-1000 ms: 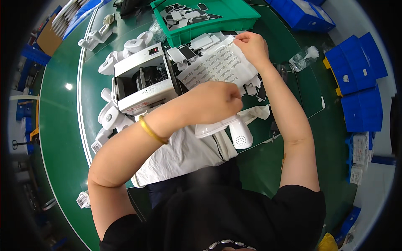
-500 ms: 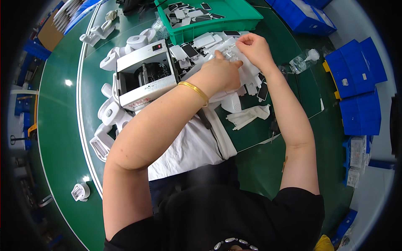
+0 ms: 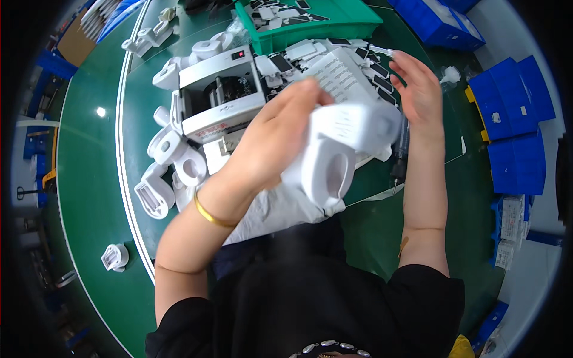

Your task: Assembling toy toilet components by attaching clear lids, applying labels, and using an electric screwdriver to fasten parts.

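Observation:
My left hand [image 3: 277, 134] grips a white plastic housing [image 3: 361, 125], blurred by motion and raised above the table in front of me. The housing has a rounded part and an oval hollow on its near side; my fingers on its far side are partly hidden. Beyond it lies a white sheet with rows of small labels [image 3: 338, 76]. My right hand [image 3: 418, 89] hovers to the right of that sheet, thumb and fingers apart. A small pale strip [image 3: 381, 50] shows by its fingertips; I cannot tell whether it sticks to them.
A silver screw feeder [image 3: 224, 116] stands at left, with white plastic housings [image 3: 167, 146] around it. A green bin [image 3: 316, 33] of flat parts sits at the back. Beside my right forearm is a black electric screwdriver [image 3: 401, 154]. Blue bins [image 3: 504, 104] line the right side.
My left hand has come back toward me and now lifts the white housing. My right hand has moved right, off the label sheet, and its pinch has opened. The screwdriver shows more fully.

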Motion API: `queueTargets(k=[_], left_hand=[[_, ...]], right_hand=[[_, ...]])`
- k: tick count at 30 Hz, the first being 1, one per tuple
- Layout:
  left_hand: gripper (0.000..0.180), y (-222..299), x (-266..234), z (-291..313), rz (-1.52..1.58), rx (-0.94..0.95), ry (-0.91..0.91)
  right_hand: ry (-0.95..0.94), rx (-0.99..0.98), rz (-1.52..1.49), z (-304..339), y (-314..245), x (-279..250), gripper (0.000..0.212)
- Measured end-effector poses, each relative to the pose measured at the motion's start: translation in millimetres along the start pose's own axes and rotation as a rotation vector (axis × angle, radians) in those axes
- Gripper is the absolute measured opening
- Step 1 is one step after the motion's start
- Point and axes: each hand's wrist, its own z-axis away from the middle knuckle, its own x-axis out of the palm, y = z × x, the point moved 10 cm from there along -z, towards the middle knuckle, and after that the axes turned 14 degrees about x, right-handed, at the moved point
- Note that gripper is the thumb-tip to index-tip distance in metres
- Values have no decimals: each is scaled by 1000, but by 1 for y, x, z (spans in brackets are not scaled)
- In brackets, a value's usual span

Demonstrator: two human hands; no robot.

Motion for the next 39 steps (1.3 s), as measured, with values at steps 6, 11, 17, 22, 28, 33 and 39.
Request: queueTargets(k=[6,11,17,22,28,33,39], left_hand=[[83,-56,-29,91,722,-130,104],[102,-76,-56,141,892,-182,242],[100,-86,-87,199,509,-245,334],[66,-94,-106,235,45,-229,126],[49,-46,-111,225,-231,64,-76],[58,-40,-105,219,-115,132,43],[45,-65,-118,219,129,31,228]], right_hand=[[-403,193,-381,95,26,50,27],[-470,171,-345,160,45,91,14],[-473,-5,26,196,57,133,14],[-460,-110,271,209,54,152,13],[-398,113,174,210,70,152,15],[-512,144,1,219,91,158,17],[-647,327,-67,246,124,178,20]])
